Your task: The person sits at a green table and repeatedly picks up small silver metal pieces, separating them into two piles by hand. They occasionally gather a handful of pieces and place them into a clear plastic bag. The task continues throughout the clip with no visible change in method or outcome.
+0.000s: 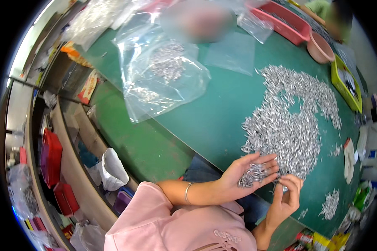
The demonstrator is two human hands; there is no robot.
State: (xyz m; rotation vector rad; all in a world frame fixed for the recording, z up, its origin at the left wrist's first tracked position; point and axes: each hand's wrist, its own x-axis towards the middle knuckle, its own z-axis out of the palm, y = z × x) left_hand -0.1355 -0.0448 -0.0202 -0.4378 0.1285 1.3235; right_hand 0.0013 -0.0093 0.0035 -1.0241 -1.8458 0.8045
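Observation:
My left hand (251, 171) lies palm up at the table's near edge, with a heap of small silver metal pieces (252, 175) in its cupped palm. Close to its fingertips, my right hand (288, 194) has thumb and fingers pinched together. Whatever is between them is too small to make out. Just beyond both hands spreads a large pile of the same curved, slim silver pieces (280, 129) on the green tabletop (222, 108). Smaller clusters of pieces (330, 205) lie to the right.
Clear plastic bags (171, 96) with silver pieces inside lie at the far left of the table. A pink bin (287, 21), a round pink tub (320, 48) and a yellow-green basket (345, 83) line the far right. Shelves with red containers (51, 157) stand left. Another person (322, 10) is at top right.

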